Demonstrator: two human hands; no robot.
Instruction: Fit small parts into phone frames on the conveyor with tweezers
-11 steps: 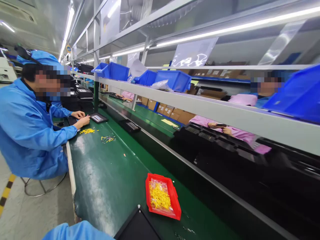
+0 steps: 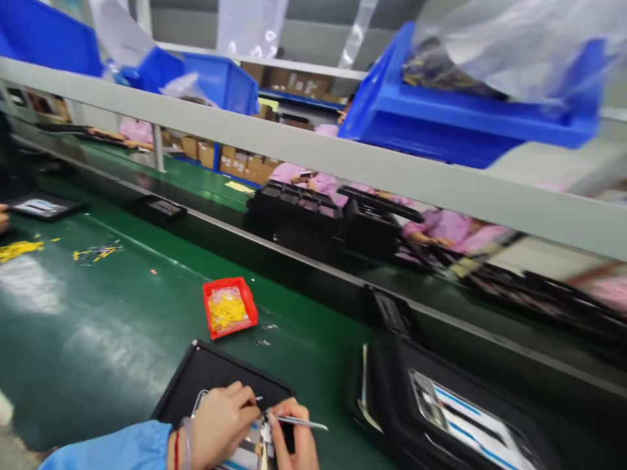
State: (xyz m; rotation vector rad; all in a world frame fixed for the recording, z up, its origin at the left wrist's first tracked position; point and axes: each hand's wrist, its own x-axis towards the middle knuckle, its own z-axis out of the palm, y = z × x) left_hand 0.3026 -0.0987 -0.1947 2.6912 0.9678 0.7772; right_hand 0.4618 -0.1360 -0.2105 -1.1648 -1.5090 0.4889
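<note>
My left hand (image 2: 220,418) reaches over an opened, phone-like device (image 2: 252,444) lying on a black tray (image 2: 220,365). Its fingers are bent and pressed together at the device's upper edge; what they pinch is hidden. Beside it, my right hand (image 2: 296,434) is closed on a slim silver tool (image 2: 311,424), whose thin tip points right. The fingertips of both hands nearly meet over the device. My wrists and the lower part of the device run toward the bottom edge of the picture.
Beyond the tray stands a red bin (image 2: 249,307) with small yellow pieces (image 2: 228,310) in a clear bag. Stacked black trays (image 2: 460,365) hold another device at right. Loose yellow pieces (image 2: 22,250) lie left, near a co-worker's hand (image 2: 4,219). A white shelf rail (image 2: 294,140) carries blue bins.
The view has swung right and down. Both my hands, the device and the stacked trays have come into view, while the co-worker at left has mostly gone out of it.
</note>
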